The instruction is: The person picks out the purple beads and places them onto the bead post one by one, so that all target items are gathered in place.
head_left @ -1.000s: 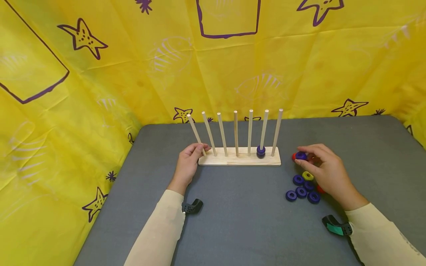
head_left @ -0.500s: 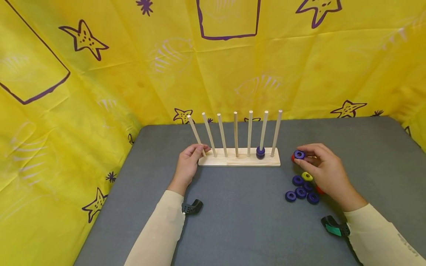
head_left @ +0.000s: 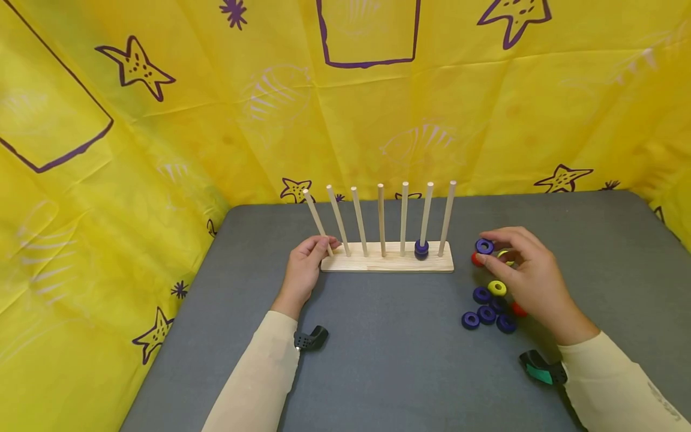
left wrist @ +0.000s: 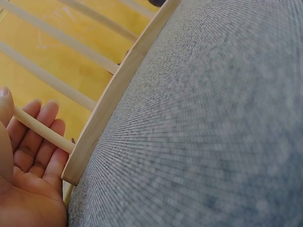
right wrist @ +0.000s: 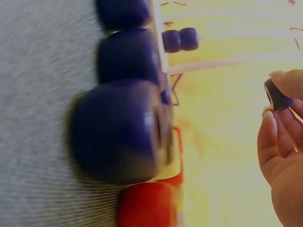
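Lifted a little since a second ago, the blue ring (head_left: pixel 484 246) now sits higher in the right hand's fingertips, clear of the red ring (head_left: pixel 475 259) below it; the left hand has not shifted.

Yellow cloth printed with purple stars (head_left: pixel 135 63) hangs behind and to the side of the grey, fine-woven worktop (head_left: pixel 388 348). On it lies the pale wooden peg board (head_left: pixel 387 264), a flat oblong base whose long axis runs left to right, with seven smooth round dowels rising from it and fanning slightly. Two blue rings (head_left: pixel 421 248) are stacked at the foot of the sixth dowel.

The left hand (head_left: pixel 303 271) is curled around the base of the leftmost dowel (head_left: pixel 318 223). The right hand (head_left: pixel 526 277) pinches the blue ring, a small thick doughnut with its hole tilted toward the head camera, just right of the board. Loose rings (head_left: pixel 488 312), blue, yellow and red, lie below that hand.
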A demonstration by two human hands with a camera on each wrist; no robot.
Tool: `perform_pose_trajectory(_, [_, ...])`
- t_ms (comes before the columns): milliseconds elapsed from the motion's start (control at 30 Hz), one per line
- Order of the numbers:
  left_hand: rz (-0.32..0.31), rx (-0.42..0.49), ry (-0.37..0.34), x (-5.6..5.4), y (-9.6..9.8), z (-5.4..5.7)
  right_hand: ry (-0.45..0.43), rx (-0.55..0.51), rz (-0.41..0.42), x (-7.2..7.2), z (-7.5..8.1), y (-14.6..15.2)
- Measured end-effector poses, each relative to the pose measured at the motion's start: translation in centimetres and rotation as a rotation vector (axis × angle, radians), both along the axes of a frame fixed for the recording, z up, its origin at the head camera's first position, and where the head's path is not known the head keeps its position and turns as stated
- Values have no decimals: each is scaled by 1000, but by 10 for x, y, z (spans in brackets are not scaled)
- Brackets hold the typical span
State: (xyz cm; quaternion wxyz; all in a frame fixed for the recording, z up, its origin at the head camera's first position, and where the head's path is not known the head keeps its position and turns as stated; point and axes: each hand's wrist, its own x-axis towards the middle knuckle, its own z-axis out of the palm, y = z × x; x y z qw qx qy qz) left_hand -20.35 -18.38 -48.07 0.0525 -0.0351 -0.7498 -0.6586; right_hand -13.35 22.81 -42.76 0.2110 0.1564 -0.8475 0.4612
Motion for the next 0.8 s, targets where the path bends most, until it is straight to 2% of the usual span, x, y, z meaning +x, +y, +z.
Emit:
perform_pose_trajectory(400, [-4, 0, 12, 0, 0, 1, 113, -25, 3, 3, 24, -4])
perform_pose_trajectory(800, [-10, 7, 22, 1, 1, 0, 138, -47, 37, 4, 48, -22])
